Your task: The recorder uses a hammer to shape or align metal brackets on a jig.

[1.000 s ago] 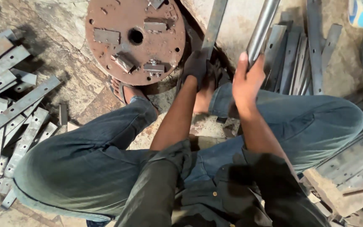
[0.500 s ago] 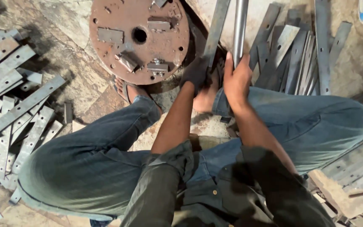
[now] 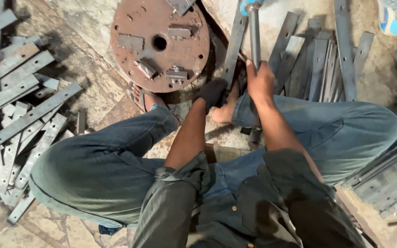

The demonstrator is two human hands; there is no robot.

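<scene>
On stone floor (image 3: 93, 96), scattered strips (image 3: 21, 98) (flat steel)

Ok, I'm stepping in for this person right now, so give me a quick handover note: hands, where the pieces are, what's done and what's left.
Left hand: dark glove, gripping the flat metal strip near its lower end.
Right hand: bare, closed round the metal rod, held upright beside the strip.
Rusty round plate lies on the floor by the left foot.
Cut strips are heaped far left; longer strips lie at right.
Done: strip and rod are both gripped.
Left: cannot tell from this view.
</scene>
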